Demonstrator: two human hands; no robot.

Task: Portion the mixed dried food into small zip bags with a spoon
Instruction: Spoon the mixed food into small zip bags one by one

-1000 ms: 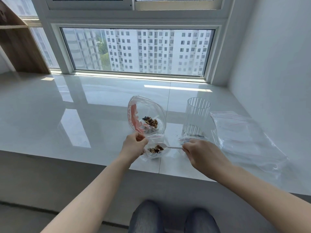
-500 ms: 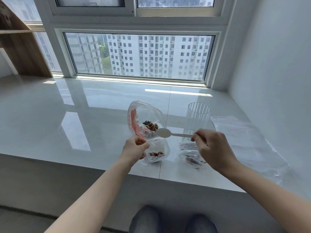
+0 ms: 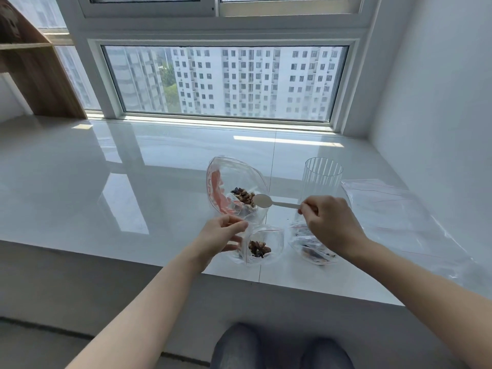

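Ribbed glass (image 3: 322, 179) behind spoon (image 3: 269, 201)

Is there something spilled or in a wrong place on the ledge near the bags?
Almost nothing. A few dark specks, perhaps crumbs, lie on the ledge between the large bag and the glass. The food otherwise sits inside the bags, and the spoon looks empty.

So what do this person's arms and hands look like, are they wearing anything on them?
Both forearms are bare, with no sleeves in view. The left hand and right hand wear no gloves, and no rings, watch or bracelet show. The knees at the bottom edge are in blue-grey trousers.
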